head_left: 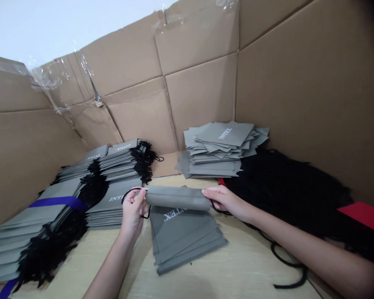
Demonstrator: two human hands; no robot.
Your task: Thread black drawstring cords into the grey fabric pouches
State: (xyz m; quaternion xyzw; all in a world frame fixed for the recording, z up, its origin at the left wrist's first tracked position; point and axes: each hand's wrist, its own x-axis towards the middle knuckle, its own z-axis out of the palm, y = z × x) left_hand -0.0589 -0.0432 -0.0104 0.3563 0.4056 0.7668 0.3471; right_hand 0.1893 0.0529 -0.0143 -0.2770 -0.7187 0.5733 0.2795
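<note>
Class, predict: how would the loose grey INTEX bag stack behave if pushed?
The loose grey INTEX bag stack would probably slide apart, since its layers fan unevenly. The bags seem light and floppy: the held one curls over.

Left hand [132, 214], right hand [226, 202] bare, slender; forearms [299, 232] bare, smooth, tapering toward wrists.

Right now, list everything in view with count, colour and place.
cardboard panels: several, brown, behind and beside
tabletop: one, pale, underneath
INTEX bag stacks: several, grey, left and back right
fanned INTEX bags: several, grey, under the hands
purple band: one, purple, around left stack
black cord heap: one, black, right
red sheet: one, red, far right
folded bag: one, grey, between hands
left hand: one, bare, pinching bag's left end
right hand: one, bare, pinching bag's right end
</note>
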